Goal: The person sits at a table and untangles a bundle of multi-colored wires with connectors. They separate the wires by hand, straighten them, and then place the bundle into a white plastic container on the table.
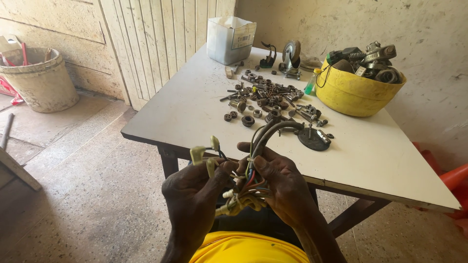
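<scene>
Both my hands hold one wire harness (251, 182) in front of the table's near edge. My left hand (192, 195) pinches a thin lead that ends in pale plastic connectors (199, 154). My right hand (280, 182) grips the bundle of coloured wires where a grey sheathed cable (273, 129) loops up over the table edge. More cream connectors hang under my palms.
A white table (195, 107) carries several scattered nuts, bolts and washers (265, 97), a dark round disc (313, 138), a caster wheel (291, 56), a white box (230, 39) and a yellow bowl (351, 92) of metal parts. A dirty bucket (39, 80) stands on the floor at left.
</scene>
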